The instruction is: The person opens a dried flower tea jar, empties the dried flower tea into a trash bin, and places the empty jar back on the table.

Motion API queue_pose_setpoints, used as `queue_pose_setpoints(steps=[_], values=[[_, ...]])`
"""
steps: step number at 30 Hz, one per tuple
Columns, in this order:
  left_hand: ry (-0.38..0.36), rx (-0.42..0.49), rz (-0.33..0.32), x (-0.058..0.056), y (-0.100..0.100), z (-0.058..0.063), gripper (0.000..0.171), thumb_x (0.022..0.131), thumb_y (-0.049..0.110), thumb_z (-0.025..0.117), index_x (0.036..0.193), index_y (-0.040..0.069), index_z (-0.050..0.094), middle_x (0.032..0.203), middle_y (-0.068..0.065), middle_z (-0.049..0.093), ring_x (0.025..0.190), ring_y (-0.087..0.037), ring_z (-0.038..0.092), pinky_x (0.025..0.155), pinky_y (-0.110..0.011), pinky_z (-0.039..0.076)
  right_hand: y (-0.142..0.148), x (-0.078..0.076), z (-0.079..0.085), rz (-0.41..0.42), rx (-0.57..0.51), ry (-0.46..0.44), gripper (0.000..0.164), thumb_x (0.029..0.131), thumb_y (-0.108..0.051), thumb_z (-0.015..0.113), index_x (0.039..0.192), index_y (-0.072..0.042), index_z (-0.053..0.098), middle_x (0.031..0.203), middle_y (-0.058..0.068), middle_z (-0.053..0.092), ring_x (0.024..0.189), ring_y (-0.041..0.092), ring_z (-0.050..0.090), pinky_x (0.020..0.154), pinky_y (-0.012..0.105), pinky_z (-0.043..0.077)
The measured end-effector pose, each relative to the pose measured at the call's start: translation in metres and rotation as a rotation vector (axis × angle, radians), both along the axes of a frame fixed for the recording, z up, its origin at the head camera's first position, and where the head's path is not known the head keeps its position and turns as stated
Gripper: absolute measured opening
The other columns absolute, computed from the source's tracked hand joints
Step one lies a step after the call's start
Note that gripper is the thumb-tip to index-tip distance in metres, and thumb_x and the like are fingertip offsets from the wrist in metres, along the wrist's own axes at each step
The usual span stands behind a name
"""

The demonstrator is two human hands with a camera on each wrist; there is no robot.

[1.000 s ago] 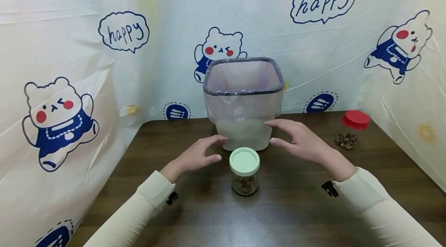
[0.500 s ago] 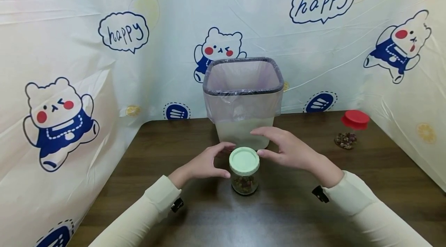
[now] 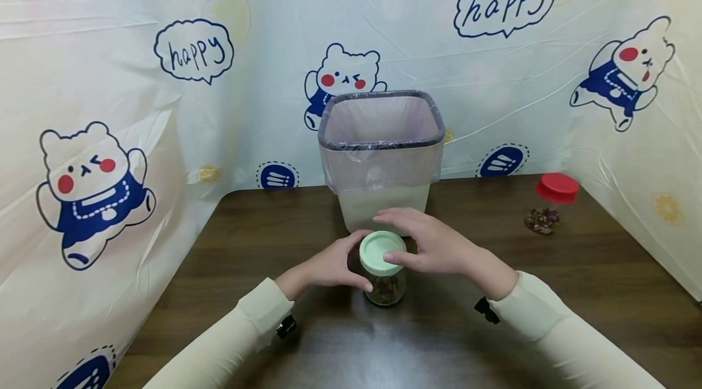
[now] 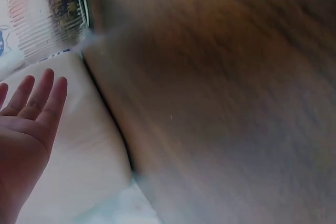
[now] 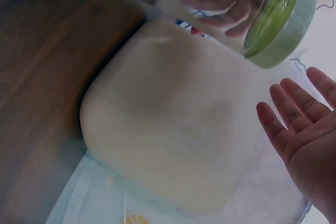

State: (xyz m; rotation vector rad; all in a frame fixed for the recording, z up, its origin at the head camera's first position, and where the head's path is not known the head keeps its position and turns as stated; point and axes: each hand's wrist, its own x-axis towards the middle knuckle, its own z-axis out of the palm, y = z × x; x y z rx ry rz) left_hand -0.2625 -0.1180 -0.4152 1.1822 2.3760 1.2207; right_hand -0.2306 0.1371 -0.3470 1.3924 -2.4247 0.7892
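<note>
A ridged glass jar (image 3: 387, 289) with a pale green lid (image 3: 377, 250) stands upright on the table, dark dried bits inside its lower part. My left hand (image 3: 329, 263) curves beside the jar's left side, thumb at the front and fingers toward the back. In the left wrist view its fingers (image 4: 46, 95) are nearly straight and apart from the glass (image 4: 31, 19). Over the lid's right side reaches my right hand (image 3: 436, 244), its thumb overlapping the lid in the head view. From the right wrist, the fingers (image 5: 286, 106) look extended below the green lid (image 5: 283, 30).
Behind the jar stands a pale bin (image 3: 362, 209) lined with a translucent bag (image 3: 381, 169). Toward the back right is a clear container with a red lid (image 3: 557, 186) and dried bits (image 3: 542, 221) at its bottom. A printed curtain (image 3: 263, 41) surrounds the dark wooden table (image 3: 263, 212).
Both hands have moved inward to the jar, the left from its left, the right leftward and slightly down over the lid. The jar has stayed in place.
</note>
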Motion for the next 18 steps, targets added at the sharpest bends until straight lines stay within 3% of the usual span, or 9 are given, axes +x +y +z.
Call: queue_pose_setpoints(steps=[9, 18], values=[[-0.047, 0.025, -0.003, 0.004, 0.007, -0.005, 0.093, 0.069, 0.018, 0.09, 0.145, 0.012, 0.036, 0.13, 0.002, 0.053, 0.115, -0.012, 0.051, 0.101, -0.034, 0.039, -0.016, 0.003, -0.007, -0.027, 0.04, -0.028, 0.06, 0.088, -0.042, 0.069, 0.137, -0.012, 0.052, 0.14, 0.005, 0.049, 0.131, 0.02, 0.043, 0.102, 0.042, 0.04], [-0.121, 0.067, 0.007, 0.007, 0.014, -0.008, 0.092, 0.069, 0.02, 0.089, 0.143, 0.016, 0.036, 0.127, 0.004, 0.053, 0.11, -0.012, 0.054, 0.094, -0.033, 0.044, -0.027, 0.003, -0.017, -0.007, 0.064, 0.041, 0.061, 0.087, -0.045, 0.068, 0.136, -0.011, 0.052, 0.139, 0.007, 0.05, 0.127, 0.022, 0.045, 0.101, 0.042, 0.039]])
